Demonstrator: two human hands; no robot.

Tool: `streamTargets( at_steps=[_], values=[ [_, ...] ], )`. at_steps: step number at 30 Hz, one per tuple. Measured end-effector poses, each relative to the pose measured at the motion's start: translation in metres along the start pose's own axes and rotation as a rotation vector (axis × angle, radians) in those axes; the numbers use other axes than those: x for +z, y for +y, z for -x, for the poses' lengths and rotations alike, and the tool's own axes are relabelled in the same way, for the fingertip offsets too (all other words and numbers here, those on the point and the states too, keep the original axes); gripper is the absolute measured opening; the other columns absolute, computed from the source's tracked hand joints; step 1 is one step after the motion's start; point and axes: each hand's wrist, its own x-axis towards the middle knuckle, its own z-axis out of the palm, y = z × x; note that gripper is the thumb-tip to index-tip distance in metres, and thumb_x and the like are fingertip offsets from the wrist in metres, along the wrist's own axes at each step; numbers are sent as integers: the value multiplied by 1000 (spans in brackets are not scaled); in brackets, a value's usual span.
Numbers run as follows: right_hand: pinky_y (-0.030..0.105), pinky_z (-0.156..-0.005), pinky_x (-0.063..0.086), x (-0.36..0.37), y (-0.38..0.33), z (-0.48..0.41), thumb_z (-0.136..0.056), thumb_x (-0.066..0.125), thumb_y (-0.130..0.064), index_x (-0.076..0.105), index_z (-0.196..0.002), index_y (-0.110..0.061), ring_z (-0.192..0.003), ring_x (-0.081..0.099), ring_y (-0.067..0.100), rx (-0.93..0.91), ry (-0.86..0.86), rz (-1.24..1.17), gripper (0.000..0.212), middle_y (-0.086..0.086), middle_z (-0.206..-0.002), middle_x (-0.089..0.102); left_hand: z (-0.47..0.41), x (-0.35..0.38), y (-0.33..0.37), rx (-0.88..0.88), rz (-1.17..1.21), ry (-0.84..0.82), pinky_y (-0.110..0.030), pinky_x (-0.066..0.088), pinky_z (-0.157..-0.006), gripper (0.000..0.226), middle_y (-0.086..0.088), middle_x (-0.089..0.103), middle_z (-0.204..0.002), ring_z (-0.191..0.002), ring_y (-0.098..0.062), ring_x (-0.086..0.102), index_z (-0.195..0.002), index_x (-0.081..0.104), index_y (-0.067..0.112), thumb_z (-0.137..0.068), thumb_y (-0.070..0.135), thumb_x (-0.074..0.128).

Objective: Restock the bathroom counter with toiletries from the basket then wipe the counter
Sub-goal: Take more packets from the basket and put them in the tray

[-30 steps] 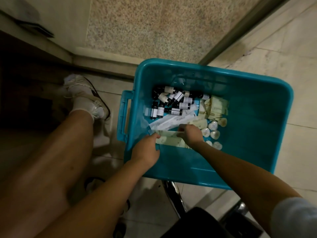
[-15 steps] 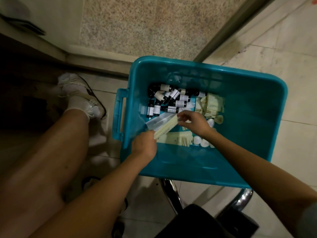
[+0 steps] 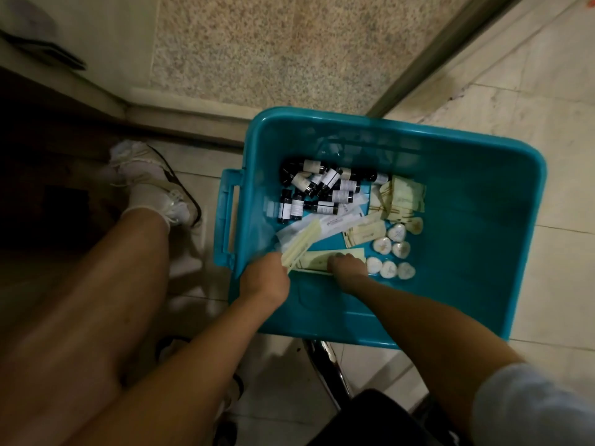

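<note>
The left grip (image 3: 265, 278) is pinching a fan of long pale packets (image 3: 299, 244) in the near-left corner of the teal basket (image 3: 483, 149), probably gathering a handful for restocking. The right grip (image 3: 347, 268) is bearing down on a flat packet (image 3: 317, 262) lying on the basket floor; whether it is pinching it, I cannot tell.

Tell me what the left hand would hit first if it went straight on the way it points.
Probably the long white packets lying just past the cream packets that the left hand grips, then the dark bottles. Depth is uncertain from above.
</note>
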Motion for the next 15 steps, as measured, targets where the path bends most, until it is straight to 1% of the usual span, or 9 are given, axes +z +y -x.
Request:
streamTargets(
  at_steps=[2, 4, 7, 9, 11, 12, 13, 14, 15],
  values=[
    [36, -95, 41, 1, -4, 2, -97, 42, -15, 49, -128, -12, -119, 47, 27, -11, -20, 116, 32, 11, -129, 51, 2, -2, 0, 2, -6, -1, -37, 50, -81, 25, -14, 62, -117, -104, -32, 60, -115, 58, 9, -94, 20, 51],
    [35, -97, 40, 4, -8, 2, -97, 42, -16, 51, -127, -13, -118, 50, 26, 1, -18, 131, 32, 10, -128, 54, 5, -5, -1, 9, -5, 8, -36, 50, -82, 27, -14, 62, -118, -105, -31, 60, -118, 58, 9, -94, 19, 51],
    [36, -98, 42, -2, -10, 1, -97, 42, -18, 47, -134, -16, -120, 51, 26, -34, -40, 21, 37, 10, -132, 53, 7, -11, -1, 1, 26, 21, -37, 51, -82, 29, -14, 64, -115, -102, -33, 62, -120, 58, 11, -94, 18, 50],
    [35, -98, 42, -12, -7, 6, -96, 46, -22, 47, -136, -18, -120, 50, 28, -66, -97, -88, 40, 11, -133, 52, 9, -14, 0, -20, 145, 14, -42, 54, -82, 29, -15, 67, -108, -95, -36, 65, -119, 60, 11, -93, 17, 48],
    [33, -95, 41, -24, 0, 17, -95, 50, -25, 50, -134, -16, -118, 51, 28, -88, -126, -170, 40, 11, -131, 54, 12, -17, 2, -39, 271, 19, -45, 55, -80, 28, -18, 68, -103, -89, -37, 66, -115, 60, 8, -92, 17, 48],
    [32, -92, 42, -29, 5, 24, -94, 52, -26, 53, -131, -15, -116, 52, 29, -92, -126, -213, 39, 11, -129, 56, 15, -18, 4, -46, 334, 22, -43, 56, -77, 26, -18, 69, -102, -85, -36, 67, -112, 60, 5, -92, 17, 47],
    [31, -88, 42, -32, 10, 31, -93, 54, -26, 56, -128, -13, -114, 53, 29, -83, -128, -271, 37, 12, -126, 58, 19, -20, 6, -51, 401, 25, -37, 56, -69, 24, -18, 69, -100, -78, -34, 67, -108, 59, 3, -93, 15, 46],
    [31, -83, 42, -36, 14, 39, -93, 55, -26, 59, -125, -10, -110, 55, 29, -68, -113, -353, 36, 12, -120, 61, 24, -22, 9, -52, 465, 26, -29, 54, -57, 21, -16, 69, -97, -68, -31, 64, -107, 58, 3, -95, 12, 44],
    [30, -78, 42, -38, 18, 48, -92, 56, -25, 61, -121, -7, -104, 57, 29, -43, -86, -471, 34, 14, -113, 62, 31, -25, 13, -48, 520, 30, -23, 48, -45, 21, -16, 68, -96, -61, -25, 61, -109, 58, 4, -96, 9, 42]
  ],
)
